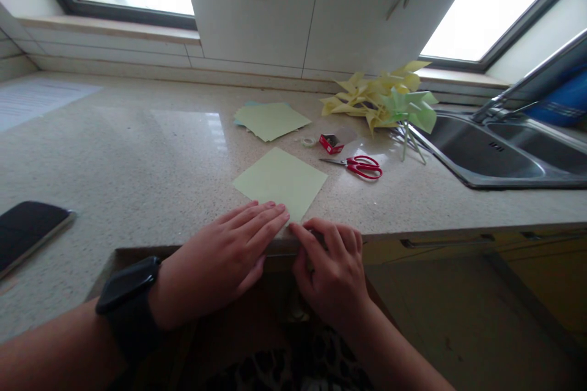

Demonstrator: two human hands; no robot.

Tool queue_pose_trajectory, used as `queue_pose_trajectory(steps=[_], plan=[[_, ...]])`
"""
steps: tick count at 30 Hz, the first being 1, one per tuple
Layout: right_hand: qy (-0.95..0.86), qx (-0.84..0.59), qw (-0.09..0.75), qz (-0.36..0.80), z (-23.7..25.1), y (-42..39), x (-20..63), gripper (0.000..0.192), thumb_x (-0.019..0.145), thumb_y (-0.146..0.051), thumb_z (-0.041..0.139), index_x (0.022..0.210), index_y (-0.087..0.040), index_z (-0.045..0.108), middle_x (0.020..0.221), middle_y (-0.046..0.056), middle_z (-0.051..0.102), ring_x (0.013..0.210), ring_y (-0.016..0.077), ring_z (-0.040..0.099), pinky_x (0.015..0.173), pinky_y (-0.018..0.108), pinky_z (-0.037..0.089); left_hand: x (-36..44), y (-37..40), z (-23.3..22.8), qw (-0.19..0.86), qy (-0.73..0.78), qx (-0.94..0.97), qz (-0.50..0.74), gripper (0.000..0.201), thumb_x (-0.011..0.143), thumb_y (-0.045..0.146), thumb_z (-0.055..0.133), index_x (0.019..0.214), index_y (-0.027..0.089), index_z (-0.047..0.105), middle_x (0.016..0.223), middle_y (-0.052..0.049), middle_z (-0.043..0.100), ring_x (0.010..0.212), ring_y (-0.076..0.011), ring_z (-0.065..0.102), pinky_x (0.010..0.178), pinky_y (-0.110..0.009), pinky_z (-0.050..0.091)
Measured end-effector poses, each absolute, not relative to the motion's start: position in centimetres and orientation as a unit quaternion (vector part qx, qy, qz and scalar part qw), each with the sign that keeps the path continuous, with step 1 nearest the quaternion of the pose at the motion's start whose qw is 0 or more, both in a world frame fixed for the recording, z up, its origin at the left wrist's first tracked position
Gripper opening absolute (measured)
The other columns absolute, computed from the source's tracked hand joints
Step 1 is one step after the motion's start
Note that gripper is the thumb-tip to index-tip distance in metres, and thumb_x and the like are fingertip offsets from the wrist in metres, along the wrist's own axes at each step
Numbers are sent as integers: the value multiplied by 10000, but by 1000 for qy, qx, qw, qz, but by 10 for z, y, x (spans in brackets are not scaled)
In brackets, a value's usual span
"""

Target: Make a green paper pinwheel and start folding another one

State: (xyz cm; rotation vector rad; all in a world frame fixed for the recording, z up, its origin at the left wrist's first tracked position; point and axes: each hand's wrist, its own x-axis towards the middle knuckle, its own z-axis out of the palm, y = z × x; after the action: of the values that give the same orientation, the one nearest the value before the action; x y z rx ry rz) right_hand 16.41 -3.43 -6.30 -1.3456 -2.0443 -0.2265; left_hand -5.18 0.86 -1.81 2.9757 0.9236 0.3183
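A pale green square sheet of paper (279, 177) lies on the counter, turned so that one corner points at me. My left hand (229, 256) rests flat over its near left edge, fingers stretched out together. At the near corner, by the counter's front edge, is my right hand (332, 269). Its index fingertip touches the paper there and the other fingers are curled in; the corner itself is partly hidden. Beyond the sheet sits a stack of green and blue paper squares (273, 120). Red-handled scissors (358, 165) lie to the right, blades pointing left.
Beside the scissors are a small red box (331, 143) and a whitish ring-shaped roll (308, 142). Yellow and green paper pinwheels (380, 101) lie near the steel sink (472, 180). A dark phone (32, 232) is at left, printed paper (41, 101) behind it.
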Motion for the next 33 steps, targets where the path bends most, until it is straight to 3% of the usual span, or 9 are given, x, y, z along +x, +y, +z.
queue_pose_trajectory(steps=[7,20,33], plan=[[-782,-519,334,-87,-60,-35,163,320,871,-174,628,1181,-234,680,1095,66,671,953,259,566,857,448,407,-54,8,-21,-25,294,951,88,692,901,174,552,1547,140,309,1641,-93,301,1525,-239,234,1268,-439,212],[-777,-529,332,-77,-59,-34,162,257,852,-178,641,1096,-252,671,1092,59,664,950,265,557,857,451,397,-54,9,-18,-4,305,951,59,717,878,150,543,1555,156,305,1653,-70,273,1526,-215,235,1264,-413,211],[-778,-526,333,-81,-61,-35,162,341,878,-178,621,1209,-239,672,1104,68,665,959,260,569,863,453,405,-53,11,-20,-2,303,951,62,701,883,142,544,1547,158,321,1650,-72,282,1525,-215,237,1267,-412,205]])
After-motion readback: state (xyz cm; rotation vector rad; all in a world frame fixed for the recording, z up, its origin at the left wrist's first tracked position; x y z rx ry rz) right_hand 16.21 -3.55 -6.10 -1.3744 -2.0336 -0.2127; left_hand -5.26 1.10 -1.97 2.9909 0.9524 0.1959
